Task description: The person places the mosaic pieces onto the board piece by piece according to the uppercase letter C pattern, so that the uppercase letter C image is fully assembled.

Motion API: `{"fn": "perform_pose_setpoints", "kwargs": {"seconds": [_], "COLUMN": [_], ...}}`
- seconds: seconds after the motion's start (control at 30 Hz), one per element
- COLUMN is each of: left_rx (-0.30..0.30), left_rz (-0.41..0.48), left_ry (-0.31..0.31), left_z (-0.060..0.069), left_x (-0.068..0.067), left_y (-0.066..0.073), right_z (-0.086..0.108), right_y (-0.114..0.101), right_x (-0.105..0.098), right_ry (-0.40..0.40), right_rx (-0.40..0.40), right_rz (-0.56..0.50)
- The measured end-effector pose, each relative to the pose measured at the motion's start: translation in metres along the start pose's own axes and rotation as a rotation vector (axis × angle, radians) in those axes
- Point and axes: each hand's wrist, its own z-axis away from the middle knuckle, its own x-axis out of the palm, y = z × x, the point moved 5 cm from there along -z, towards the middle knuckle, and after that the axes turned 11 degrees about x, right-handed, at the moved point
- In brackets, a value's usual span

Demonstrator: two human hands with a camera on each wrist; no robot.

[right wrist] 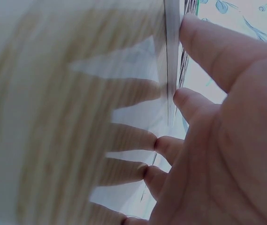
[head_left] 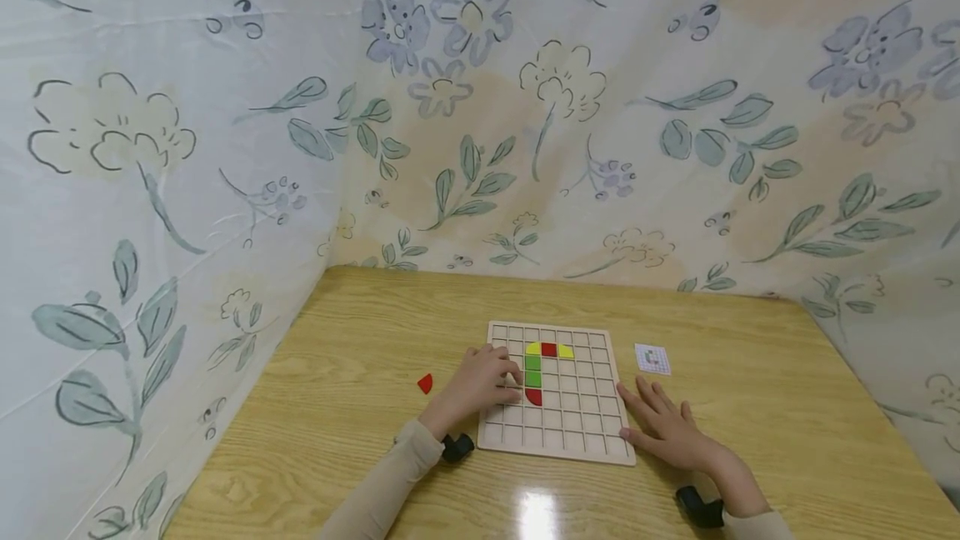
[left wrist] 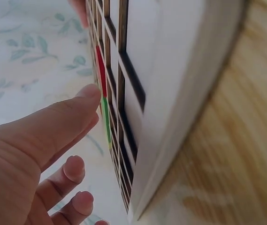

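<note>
A pale square grid board [head_left: 585, 423] lies on the table with several coloured pieces in its cells. A yellow piece [head_left: 533, 347], a red square [head_left: 549, 350] and another yellow piece [head_left: 566, 352] form a row. Below the first yellow come two green squares [head_left: 532, 370] and a rounded red piece [head_left: 534, 397]. My left hand [head_left: 480, 382] hovers over the board's left part, fingers bent, thumb and index near the green and red pieces; nothing shows between them. With fingers spread, my right hand [head_left: 669, 430] touches the board's right edge with thumb and index; its other fingertips touch the table.
A loose red quarter-round piece [head_left: 425, 383] lies left of the board. Beyond the board's right side is a small printed pattern card [head_left: 652, 359]. Black straps [head_left: 699, 508] sit at both wrists. Flowered cloth [head_left: 480, 190] hangs behind the wooden table [head_left: 360, 332] and along its sides.
</note>
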Motion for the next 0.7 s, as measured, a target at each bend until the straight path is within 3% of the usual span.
{"fn": "perform_pose_setpoints", "kwargs": {"seconds": [0.2, 0.5, 0.7], "left_rx": [-0.026, -0.067, -0.050], "left_rz": [0.020, 0.023, 0.008], "left_ry": [0.018, 0.043, 0.109], "left_z": [0.011, 0.026, 0.037], "left_x": [-0.007, -0.015, -0.024], "left_y": [-0.006, -0.022, -0.031], "right_z": [0.000, -0.001, -0.002], "right_y": [0.003, 0.000, 0.001], "right_x": [0.002, -0.001, -0.002], "right_ry": [0.020, -0.011, -0.006], "right_rx": [-0.019, 0.018, 0.013], "right_rz": [-0.018, 0.020, 0.019]}}
